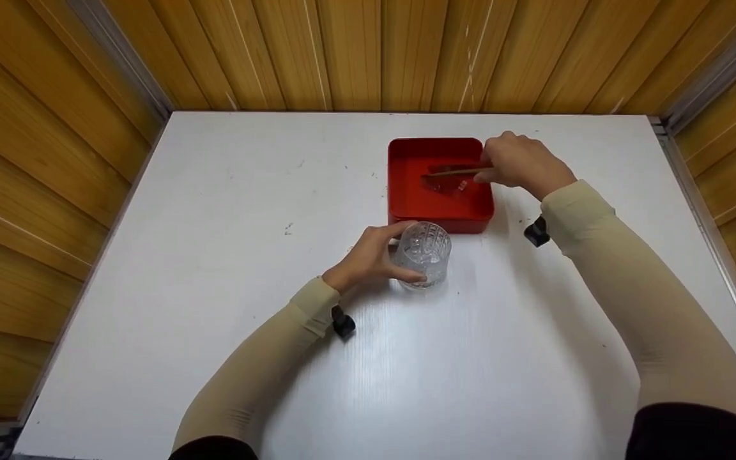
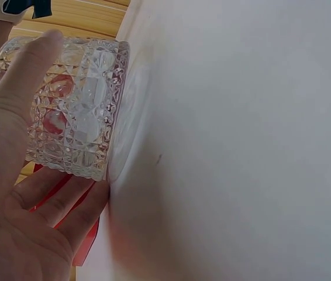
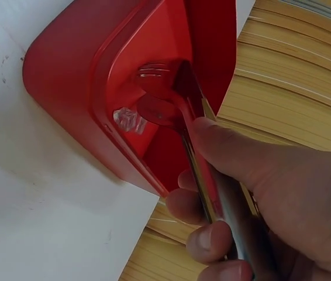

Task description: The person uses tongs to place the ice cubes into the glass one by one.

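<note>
My left hand [image 1: 373, 257] holds a clear cut-glass tumbler [image 1: 430, 252], thumb on the near side and fingers at the far side. In the left wrist view the tumbler [image 2: 86, 105] stands on the white surface; I cannot tell what it contains. With my right hand [image 1: 524, 165] I grip metal tongs [image 3: 233, 199], one tip fork-shaped and the other spoon-shaped. Their tips reach down inside a red square box [image 1: 438, 226]. Clear cube-like pieces, resembling ice cubes [image 3: 129, 120], lie on the box floor beside the tips. Nothing shows plainly between the tips.
The box stands just behind the tumbler on a white table [image 1: 227, 243]. Wood-plank walls [image 1: 355, 57] border the table at the back and both sides. Small dark specks are scattered over the tabletop.
</note>
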Tool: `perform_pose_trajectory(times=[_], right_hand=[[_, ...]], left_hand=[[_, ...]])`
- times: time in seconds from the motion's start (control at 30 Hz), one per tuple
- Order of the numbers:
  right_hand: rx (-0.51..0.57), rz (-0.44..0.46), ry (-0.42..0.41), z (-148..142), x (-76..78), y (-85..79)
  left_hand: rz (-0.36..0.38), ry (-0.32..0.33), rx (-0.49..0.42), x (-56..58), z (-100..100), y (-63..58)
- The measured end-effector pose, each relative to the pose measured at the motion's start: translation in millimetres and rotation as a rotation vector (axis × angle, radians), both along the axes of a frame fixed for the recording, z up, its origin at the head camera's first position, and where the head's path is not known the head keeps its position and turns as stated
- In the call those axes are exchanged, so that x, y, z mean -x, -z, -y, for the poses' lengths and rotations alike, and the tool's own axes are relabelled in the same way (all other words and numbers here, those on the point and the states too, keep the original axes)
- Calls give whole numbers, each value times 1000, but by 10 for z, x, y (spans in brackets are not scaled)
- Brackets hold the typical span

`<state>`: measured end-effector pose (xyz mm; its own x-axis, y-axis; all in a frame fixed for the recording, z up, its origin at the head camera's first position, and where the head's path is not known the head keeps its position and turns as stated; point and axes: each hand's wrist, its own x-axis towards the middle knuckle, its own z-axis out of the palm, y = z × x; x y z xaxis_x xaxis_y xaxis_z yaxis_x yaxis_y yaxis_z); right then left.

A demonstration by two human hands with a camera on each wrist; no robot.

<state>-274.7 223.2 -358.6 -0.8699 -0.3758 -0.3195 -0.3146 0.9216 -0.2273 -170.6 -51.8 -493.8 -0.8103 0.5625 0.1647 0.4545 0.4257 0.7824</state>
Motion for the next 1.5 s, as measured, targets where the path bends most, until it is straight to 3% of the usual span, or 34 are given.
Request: perform_pose_trajectory(times=[0.3, 0.67, 1.5], right_hand=[[-7, -43, -27, 16, 5, 29], [24, -5, 7, -5, 12, 56], [13, -25, 28, -5, 38, 78]], left_hand=[[2, 14, -41, 1, -3, 15], [-3, 2, -23, -9, 13, 15], [1, -4, -16, -23, 13, 9]])
